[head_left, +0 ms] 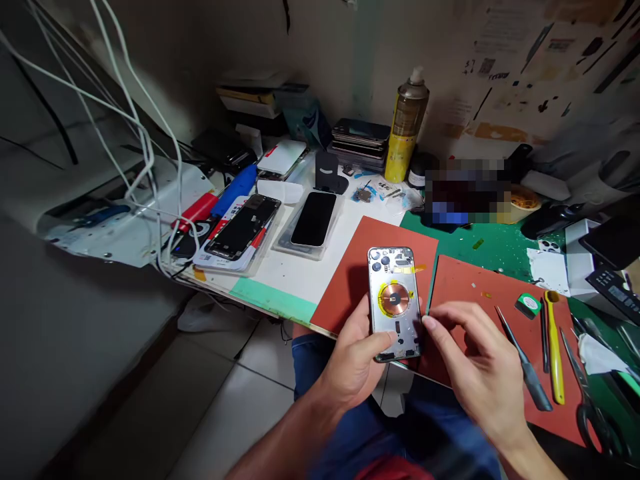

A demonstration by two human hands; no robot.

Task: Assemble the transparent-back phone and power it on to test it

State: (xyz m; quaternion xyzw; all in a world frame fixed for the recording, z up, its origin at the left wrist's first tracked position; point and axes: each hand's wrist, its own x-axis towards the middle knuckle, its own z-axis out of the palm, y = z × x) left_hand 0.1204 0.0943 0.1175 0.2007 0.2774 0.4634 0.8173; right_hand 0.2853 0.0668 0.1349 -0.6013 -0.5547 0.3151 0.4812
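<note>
At phone bottom: my left hand, gripping it
Beside phone's right edge: my right hand, half-curled; can't tell if holding

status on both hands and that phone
Left hand gripping opened phone, coil exposed. Right hand beside its edge, fingers pinched. Nothing covering coil; left thumb below it.

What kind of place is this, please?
Probably a phone repair bench: a phone with its inner coil exposed, a detached screen, and scissors beside a yellow-handled tool on the mat.
</note>
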